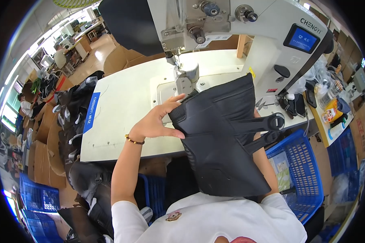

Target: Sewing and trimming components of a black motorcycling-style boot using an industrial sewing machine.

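Note:
A black boot upper, leather-like with stitched panels and a ribbed edge, is held up in front of me. Two straps with a round black buckle stick out from its right side. My left hand grips its left edge, thumb on the near side and fingers toward the top corner. Behind the piece is my right hand, mostly hidden; a sliver of skin shows at the right edge, with the right forearm below. Just beyond the piece's upper left corner stands the sewing machine's presser foot.
The white sewing machine rises over its pale table. A blue plastic basket stands at my right, near a cluttered side table. Black pieces are heaped at left beside cardboard boxes. Other people sit far left.

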`<action>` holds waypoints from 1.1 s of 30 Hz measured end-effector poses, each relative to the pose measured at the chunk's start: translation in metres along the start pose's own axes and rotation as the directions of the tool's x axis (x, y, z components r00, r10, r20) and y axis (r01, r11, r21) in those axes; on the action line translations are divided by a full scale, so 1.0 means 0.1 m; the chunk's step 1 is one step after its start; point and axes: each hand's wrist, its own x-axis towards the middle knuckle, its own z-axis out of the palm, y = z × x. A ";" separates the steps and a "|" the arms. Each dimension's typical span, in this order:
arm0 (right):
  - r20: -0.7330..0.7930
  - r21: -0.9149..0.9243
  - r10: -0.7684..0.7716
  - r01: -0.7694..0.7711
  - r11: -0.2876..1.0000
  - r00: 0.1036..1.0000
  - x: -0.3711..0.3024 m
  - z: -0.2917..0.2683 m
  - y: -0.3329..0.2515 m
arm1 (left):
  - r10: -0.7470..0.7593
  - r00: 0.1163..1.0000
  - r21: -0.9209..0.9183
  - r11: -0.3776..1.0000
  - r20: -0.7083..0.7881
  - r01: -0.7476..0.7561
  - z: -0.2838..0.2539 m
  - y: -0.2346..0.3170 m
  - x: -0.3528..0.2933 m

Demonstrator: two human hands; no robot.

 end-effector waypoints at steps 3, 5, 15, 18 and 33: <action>-0.055 0.009 0.015 -0.014 1.000 0.998 0.05 -0.06 0.00 | 0.281 0.934 -0.052 0.960 0.220 -0.276 -0.12 0.22 0.21; -0.061 0.033 0.042 -0.040 0.999 0.997 0.07 -0.14 0.03 | 0.238 0.942 -0.048 0.971 0.238 -0.233 -0.16 0.37 0.30; 0.107 0.095 0.318 -0.328 0.940 0.942 0.18 -0.68 0.16 | 0.069 0.939 -0.018 0.998 0.336 -0.067 -0.22 0.92 0.36; -0.261 -0.171 -0.111 0.067 0.983 0.959 0.15 -0.38 -0.16 | 0.049 0.953 0.090 0.993 0.300 -0.079 -0.26 1.06 0.34; 0.439 -0.888 0.393 0.324 0.325 0.808 -0.45 1.28 -0.86 | 0.228 0.955 0.496 0.817 0.188 -0.293 0.16 0.94 0.44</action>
